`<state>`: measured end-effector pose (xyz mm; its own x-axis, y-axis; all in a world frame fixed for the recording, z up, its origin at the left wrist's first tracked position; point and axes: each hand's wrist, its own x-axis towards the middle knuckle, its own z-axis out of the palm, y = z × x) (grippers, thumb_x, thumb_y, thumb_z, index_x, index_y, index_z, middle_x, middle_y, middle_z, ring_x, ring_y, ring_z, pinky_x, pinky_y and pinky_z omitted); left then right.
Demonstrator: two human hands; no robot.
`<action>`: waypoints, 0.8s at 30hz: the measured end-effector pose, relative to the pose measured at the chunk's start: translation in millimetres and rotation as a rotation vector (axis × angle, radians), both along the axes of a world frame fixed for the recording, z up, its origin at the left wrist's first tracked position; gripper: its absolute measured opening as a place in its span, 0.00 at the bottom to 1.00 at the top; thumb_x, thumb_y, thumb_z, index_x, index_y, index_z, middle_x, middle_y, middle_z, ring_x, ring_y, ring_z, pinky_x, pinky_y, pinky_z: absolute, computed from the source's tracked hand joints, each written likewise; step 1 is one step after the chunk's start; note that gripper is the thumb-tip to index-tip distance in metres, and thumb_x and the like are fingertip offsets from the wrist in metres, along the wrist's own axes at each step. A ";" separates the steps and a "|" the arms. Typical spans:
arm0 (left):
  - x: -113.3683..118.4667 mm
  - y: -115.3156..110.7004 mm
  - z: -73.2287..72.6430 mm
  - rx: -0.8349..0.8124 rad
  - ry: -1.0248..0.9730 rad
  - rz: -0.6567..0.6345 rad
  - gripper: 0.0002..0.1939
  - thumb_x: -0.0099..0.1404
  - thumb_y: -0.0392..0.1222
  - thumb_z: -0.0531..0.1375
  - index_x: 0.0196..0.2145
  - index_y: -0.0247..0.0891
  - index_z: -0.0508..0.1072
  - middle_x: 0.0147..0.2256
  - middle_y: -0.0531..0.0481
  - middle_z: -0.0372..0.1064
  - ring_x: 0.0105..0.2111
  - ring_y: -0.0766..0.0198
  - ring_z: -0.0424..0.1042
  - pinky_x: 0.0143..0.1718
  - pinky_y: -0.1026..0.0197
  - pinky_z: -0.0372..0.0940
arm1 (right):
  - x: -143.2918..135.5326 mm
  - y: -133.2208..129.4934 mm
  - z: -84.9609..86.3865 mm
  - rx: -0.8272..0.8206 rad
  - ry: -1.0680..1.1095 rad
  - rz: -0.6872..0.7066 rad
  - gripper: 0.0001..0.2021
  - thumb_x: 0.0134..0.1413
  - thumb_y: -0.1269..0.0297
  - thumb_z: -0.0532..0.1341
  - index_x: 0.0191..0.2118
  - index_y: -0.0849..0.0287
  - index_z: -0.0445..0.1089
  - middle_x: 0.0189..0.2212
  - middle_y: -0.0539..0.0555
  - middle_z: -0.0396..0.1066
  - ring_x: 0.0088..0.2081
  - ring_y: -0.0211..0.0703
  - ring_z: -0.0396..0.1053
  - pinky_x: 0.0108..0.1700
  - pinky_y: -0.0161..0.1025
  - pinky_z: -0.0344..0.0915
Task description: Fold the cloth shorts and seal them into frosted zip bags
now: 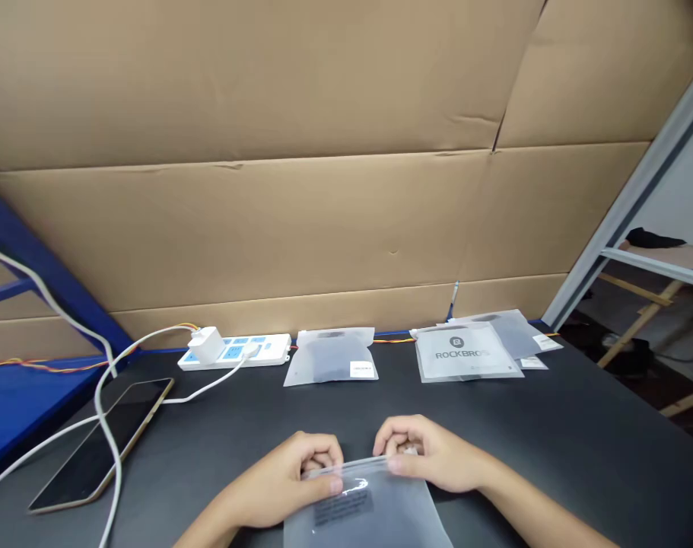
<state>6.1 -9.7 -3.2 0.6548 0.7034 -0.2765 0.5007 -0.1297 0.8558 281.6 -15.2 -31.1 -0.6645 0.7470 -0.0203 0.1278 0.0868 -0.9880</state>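
A frosted plastic zip bag (pixel 392 510) lies at the near edge of the dark table, its top edge pointing away from me. Through its film shows a block of dark printed text. My left hand (pixel 297 476) pinches the top edge near its left corner, thumb on top and fingers curled behind. Near the right corner, my right hand (pixel 429 457) grips the same edge between thumb and curled fingers. The bag's lower part runs out of view. I cannot tell what, if anything, is inside it.
Farther back lie a labelled frosted bag (pixel 329 358) and a ROCKBROS bag (pixel 465 354) overlapping others. A power strip (pixel 271 350) with a white plug stands back left. A tablet or large phone (pixel 103 449) lies at left under white cables (pixel 102 396). Cardboard (pixel 300 228) walls the back.
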 end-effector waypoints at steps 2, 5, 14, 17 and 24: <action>-2.4 1.0 1.4 -0.058 -0.035 0.039 0.16 0.66 0.53 0.61 0.31 0.38 0.67 0.27 0.56 0.68 0.28 0.67 0.63 0.31 0.67 0.56 | 3.1 1.8 -0.1 0.112 -0.072 -0.107 0.14 0.52 0.57 0.69 0.43 0.57 0.73 0.38 0.51 0.72 0.37 0.40 0.67 0.42 0.36 0.63; -7.5 1.8 3.5 -0.090 -0.029 0.071 0.16 0.67 0.55 0.60 0.33 0.39 0.66 0.29 0.53 0.74 0.29 0.65 0.66 0.32 0.66 0.58 | 11.2 4.9 -1.1 0.148 -0.244 -0.247 0.14 0.50 0.58 0.70 0.42 0.57 0.73 0.35 0.50 0.72 0.36 0.41 0.67 0.38 0.35 0.62; 10.0 -5.4 1.2 0.204 -0.021 0.094 0.14 0.73 0.51 0.54 0.46 0.45 0.76 0.43 0.50 0.75 0.42 0.58 0.70 0.46 0.61 0.62 | -14.8 -11.8 4.2 0.113 -0.151 -0.160 0.04 0.56 0.65 0.62 0.31 0.59 0.69 0.23 0.44 0.63 0.27 0.34 0.60 0.31 0.31 0.58; 22.6 -10.3 -4.7 0.236 0.007 0.086 0.11 0.72 0.49 0.56 0.40 0.44 0.77 0.38 0.53 0.74 0.39 0.61 0.71 0.44 0.63 0.62 | -28.6 -19.9 5.4 0.133 -0.137 -0.170 0.05 0.56 0.64 0.63 0.31 0.58 0.69 0.22 0.44 0.63 0.27 0.34 0.60 0.30 0.30 0.57; 24.8 -11.4 -7.1 0.265 -0.071 0.020 0.11 0.71 0.43 0.56 0.32 0.39 0.73 0.36 0.52 0.68 0.34 0.65 0.67 0.36 0.66 0.61 | -24.7 -12.8 -1.8 0.139 -0.023 -0.251 0.12 0.59 0.61 0.61 0.26 0.58 0.65 0.20 0.43 0.59 0.25 0.34 0.56 0.28 0.32 0.53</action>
<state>30.9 -21.1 -10.4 0.6509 0.7584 -0.0349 0.4456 -0.3444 0.8264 256.9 -28.0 -33.0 -0.4589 0.8848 0.0807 0.1842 0.1836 -0.9656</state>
